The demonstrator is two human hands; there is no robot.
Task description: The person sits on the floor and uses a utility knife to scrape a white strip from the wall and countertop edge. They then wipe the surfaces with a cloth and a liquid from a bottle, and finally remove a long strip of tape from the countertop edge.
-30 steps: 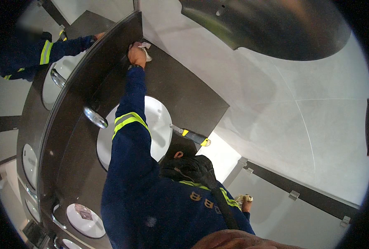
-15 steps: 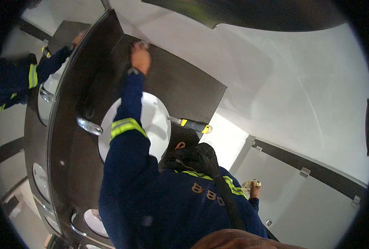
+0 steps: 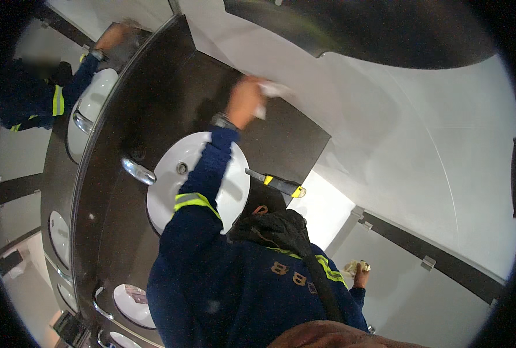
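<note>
My left hand (image 3: 245, 103), blurred by motion, is closed on a white wipe (image 3: 275, 90) over the dark countertop (image 3: 281, 133), close to the pale wall. The forearm crosses above a white oval sink (image 3: 168, 191), whose drain shows to the left of the sleeve. A flat-bladed tool with a black and yellow handle (image 3: 281, 185) lies beside the sink's right rim, its handle end reaching the counter's edge. Low on the right, away from the counter, my right hand (image 3: 360, 275) grips a crumpled pale yellowish cloth or paper (image 3: 353, 268). Its fingers are partly hidden.
A chrome tap (image 3: 138, 170) projects over the sink's left side. Along the left runs a mirror (image 3: 49, 174) reflecting the arm and sinks. Another sink (image 3: 131, 304) sits further down the counter. A dark rounded panel (image 3: 362, 35) overhangs the top; grey partitions (image 3: 409, 296) stand at lower right.
My left hand has swept right across the counter from near the back corner, and the white wipe now shows clearly. My right hand still grips the crumpled material. The view has shifted slightly.
</note>
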